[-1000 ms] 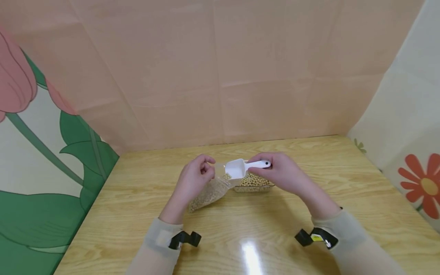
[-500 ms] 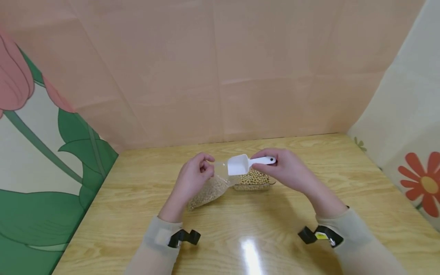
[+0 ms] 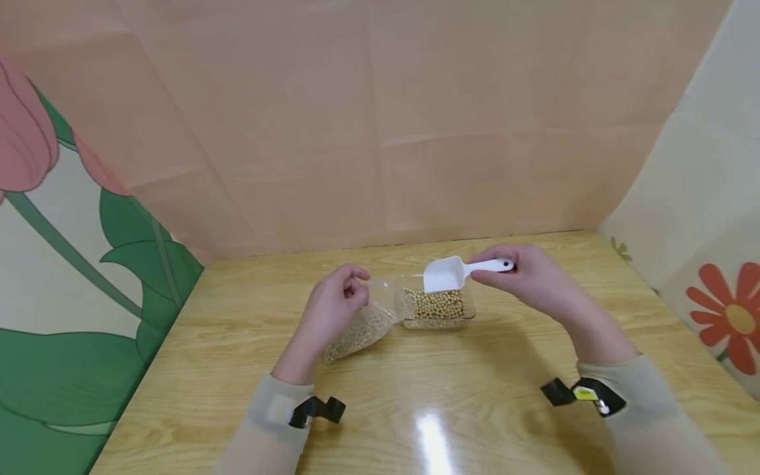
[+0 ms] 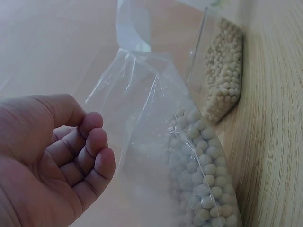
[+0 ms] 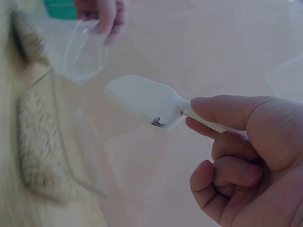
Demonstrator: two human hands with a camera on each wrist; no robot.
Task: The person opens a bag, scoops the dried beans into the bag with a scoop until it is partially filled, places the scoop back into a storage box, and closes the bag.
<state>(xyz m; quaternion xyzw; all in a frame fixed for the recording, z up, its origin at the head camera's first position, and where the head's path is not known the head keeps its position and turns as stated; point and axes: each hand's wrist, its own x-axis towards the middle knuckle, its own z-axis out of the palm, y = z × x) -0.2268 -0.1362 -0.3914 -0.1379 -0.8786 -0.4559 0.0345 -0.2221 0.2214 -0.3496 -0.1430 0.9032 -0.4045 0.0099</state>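
My right hand [image 3: 528, 277] pinches the handle of a white scoop [image 3: 444, 274], thumb on one side and fingers on the other. The scoop hangs above a clear box [image 3: 469, 316] of round yellowish beans [image 3: 436, 305]. In the right wrist view no beans show on the scoop [image 5: 142, 97]. To the left of the box, my left hand [image 3: 337, 303] pinches the rim of a clear plastic bag [image 3: 362, 330]. Similar beans [image 4: 203, 175] fill the bag's lower part, and its mouth faces the box. The left hand's other fingers [image 4: 97, 156] are curled.
All this stands on a wood-grain table [image 3: 380, 409]. A peach-coloured cloth [image 3: 368, 132] hangs behind the table's far edge. Printed panels with a tulip [image 3: 26, 132] and a red flower [image 3: 736, 316] flank the sides.
The scoop has moved right with my right hand, from the bag's mouth to above the box. Beans seen at its lip earlier are gone from there. My left hand and the bag stay nearly still.
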